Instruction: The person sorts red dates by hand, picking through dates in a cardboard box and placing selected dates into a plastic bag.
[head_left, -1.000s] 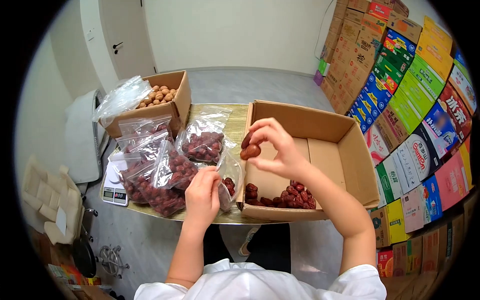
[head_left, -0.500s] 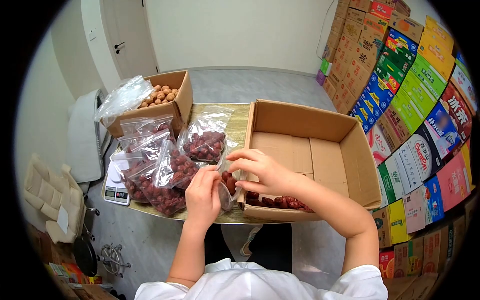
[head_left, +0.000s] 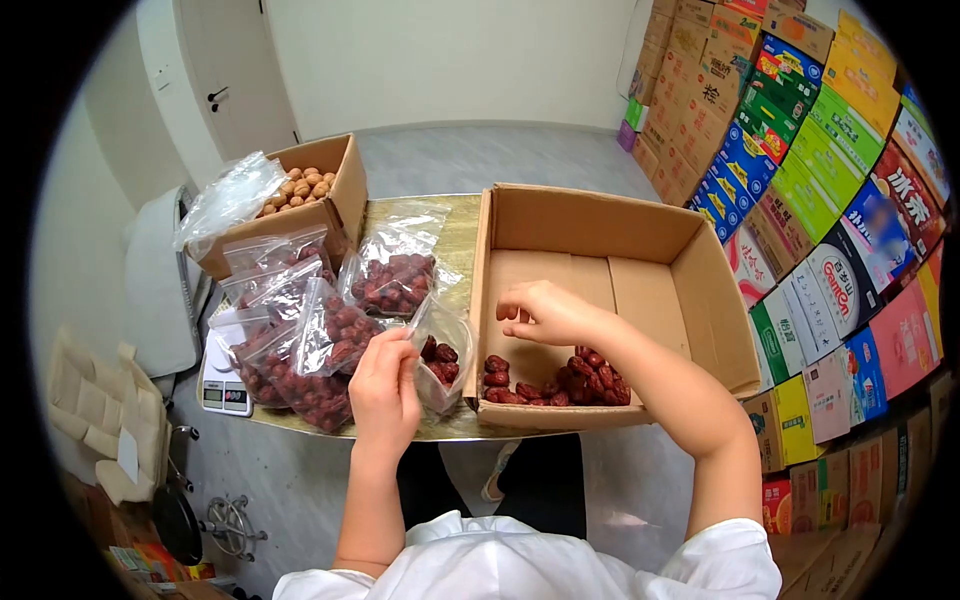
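Note:
My left hand (head_left: 385,385) pinches the edge of a clear plastic bag (head_left: 455,343) with a few red dates (head_left: 439,362) in it. The bag's mouth gapes towards the cardboard box (head_left: 620,412). Over the box's left part hangs my right hand (head_left: 545,312), fingers loosely bent and apart, with nothing visible in them. Below it, a pile of loose red dates (head_left: 590,380) lies along the box's near wall. Left of my left hand, several zip bags full of dates (head_left: 335,335) are heaped together, and another filled bag (head_left: 393,283) lies behind.
A white kitchen scale (head_left: 226,396) stands at the table's left edge, partly under the bags. Behind, a carton (head_left: 345,190) holds walnuts (head_left: 300,188) and empty plastic bags (head_left: 232,200). Stacked cartons (head_left: 800,260) line the right side. An office chair (head_left: 105,420) stands at left.
My right hand has moved from the bag's mouth to above the dates in the box. My left hand keeps its hold on the bag. The whole view has shifted slightly.

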